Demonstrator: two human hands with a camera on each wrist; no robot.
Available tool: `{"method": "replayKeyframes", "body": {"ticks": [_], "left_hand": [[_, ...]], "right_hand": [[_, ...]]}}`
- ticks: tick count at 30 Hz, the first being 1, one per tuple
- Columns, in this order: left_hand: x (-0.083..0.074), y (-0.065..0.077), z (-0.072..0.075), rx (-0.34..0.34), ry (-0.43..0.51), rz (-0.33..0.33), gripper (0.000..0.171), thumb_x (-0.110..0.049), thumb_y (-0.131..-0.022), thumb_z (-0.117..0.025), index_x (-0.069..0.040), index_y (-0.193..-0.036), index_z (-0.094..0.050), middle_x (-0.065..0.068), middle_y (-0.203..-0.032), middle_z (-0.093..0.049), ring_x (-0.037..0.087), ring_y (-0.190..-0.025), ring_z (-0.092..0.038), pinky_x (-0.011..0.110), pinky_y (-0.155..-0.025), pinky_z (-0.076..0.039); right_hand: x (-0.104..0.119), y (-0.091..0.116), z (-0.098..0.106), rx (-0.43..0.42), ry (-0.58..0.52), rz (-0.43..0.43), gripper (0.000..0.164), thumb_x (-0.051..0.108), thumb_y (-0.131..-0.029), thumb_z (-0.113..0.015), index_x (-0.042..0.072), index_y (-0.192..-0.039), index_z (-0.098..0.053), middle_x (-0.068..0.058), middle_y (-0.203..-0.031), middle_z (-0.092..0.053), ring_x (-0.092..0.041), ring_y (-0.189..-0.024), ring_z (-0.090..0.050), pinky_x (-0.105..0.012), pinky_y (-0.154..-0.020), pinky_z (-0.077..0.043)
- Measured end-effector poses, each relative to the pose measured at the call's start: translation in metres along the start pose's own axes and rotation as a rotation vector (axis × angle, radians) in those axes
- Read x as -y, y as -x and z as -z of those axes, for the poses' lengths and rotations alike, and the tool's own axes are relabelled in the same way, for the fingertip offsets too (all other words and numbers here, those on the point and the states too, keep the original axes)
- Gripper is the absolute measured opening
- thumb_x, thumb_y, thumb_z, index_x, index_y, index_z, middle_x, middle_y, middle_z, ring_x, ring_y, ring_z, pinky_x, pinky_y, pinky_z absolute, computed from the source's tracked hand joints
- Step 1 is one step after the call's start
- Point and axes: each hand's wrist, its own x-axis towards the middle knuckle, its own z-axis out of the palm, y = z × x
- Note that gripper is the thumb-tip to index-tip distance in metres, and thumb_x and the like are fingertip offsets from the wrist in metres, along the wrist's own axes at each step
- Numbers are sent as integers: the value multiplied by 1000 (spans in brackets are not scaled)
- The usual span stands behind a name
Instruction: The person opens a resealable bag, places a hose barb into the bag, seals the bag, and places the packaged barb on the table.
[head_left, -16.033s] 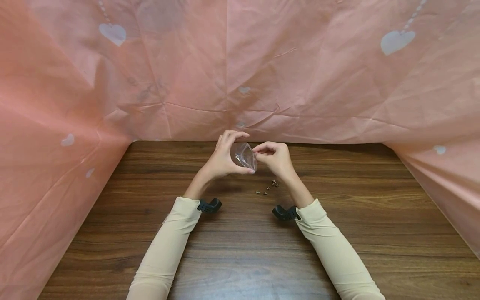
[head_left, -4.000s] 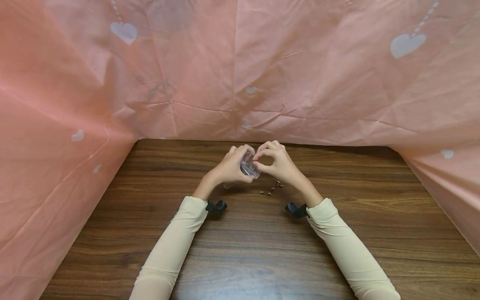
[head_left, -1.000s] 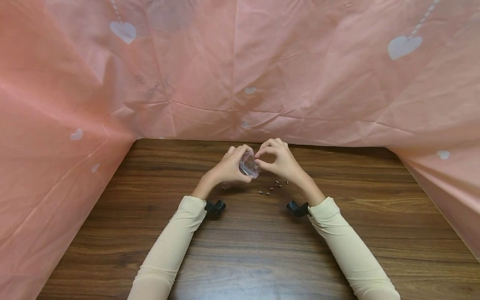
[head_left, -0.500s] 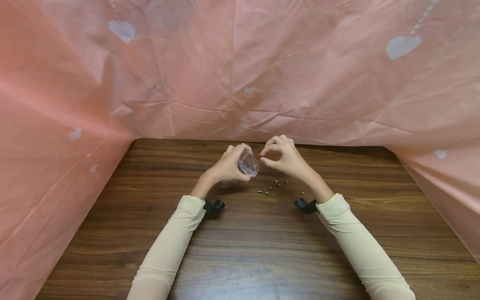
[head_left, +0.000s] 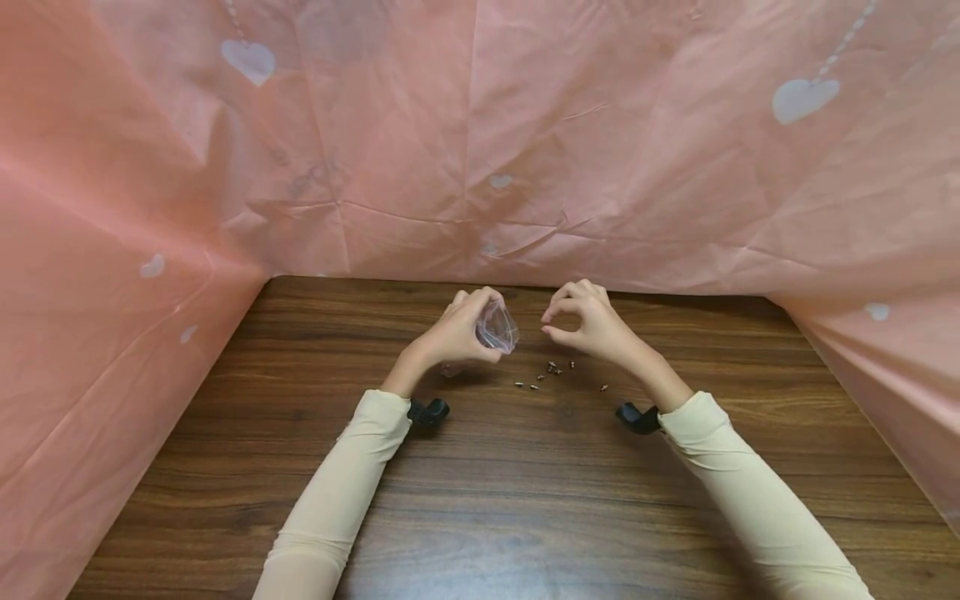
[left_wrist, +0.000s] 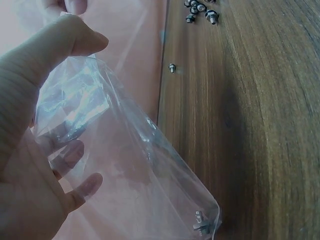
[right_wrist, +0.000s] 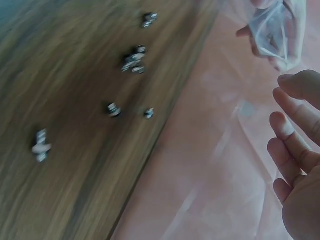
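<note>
My left hand grips a clear plastic zip bag, its mouth spread apart and facing right. Through the film in the left wrist view, a few small metal screws show in the bag's bottom corner. To the right of the bag, my right hand hovers above the table. Its thumb and index finger stand apart, and nothing shows between them in the right wrist view. Several loose screws lie on the wood below and between the hands, some clustered. One lone screw lies farther right, near the right wrist.
The dark wooden table ends at the back against a pink cloth printed with white hearts. The same cloth hangs on both sides. A black wrist mount sits on each arm, over the table.
My right hand has drawn away from the bag's mouth to the right, its thumb and index finger parting. The lone screw at right has come into view. My left hand keeps holding the bag.
</note>
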Motion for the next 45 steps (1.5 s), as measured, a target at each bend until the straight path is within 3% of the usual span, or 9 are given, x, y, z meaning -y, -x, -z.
{"method": "replayKeyframes", "body": {"ticks": [6, 15, 26, 33, 45], "left_hand": [[-1, 0, 1, 4, -1, 3, 69, -16, -66, -90, -15, -124, -51, 4, -109, -55, 25, -105, -42, 38, -89, -38], [-1, -1, 0, 5, -4, -1, 69, -16, -67, -90, -14, -124, -51, 4, -111, -56, 25, -106, -43, 39, -90, -38], [-3, -2, 1, 7, -9, 0, 70, -18, -67, -90, -14, -125, -50, 4, -113, -56, 26, -107, -43, 39, -91, -39], [-4, -2, 3, 12, -9, -2, 71, -18, -66, -89, -13, -126, -51, 6, -113, -56, 26, -108, -43, 40, -92, -39], [-4, -2, 2, 24, -3, 4, 69, -20, -67, -89, -15, -125, -51, 4, -110, -54, 24, -105, -42, 37, -89, -36]], "right_hand": [[-8, 10, 1, 42, 35, -3, 10, 6, -80, -82, 7, -87, -76, -11, -100, -66, -29, -98, -50, -49, -93, -30], [-20, 28, 4, 170, 81, -35, 10, 6, -81, -81, 11, -87, -74, -8, -99, -66, -28, -97, -50, -55, -94, -31], [-35, 50, 7, 256, 155, -37, 9, 8, -81, -81, 10, -87, -75, -7, -97, -66, -27, -93, -52, -57, -94, -34], [-41, 63, 10, 286, 205, -44, 11, 10, -79, -83, 10, -86, -75, -5, -94, -66, -27, -94, -53, -58, -94, -37], [-47, 78, 16, 307, 176, -66, 12, 12, -78, -84, 15, -84, -74, -2, -96, -65, -25, -93, -52, -61, -94, -34]]}}
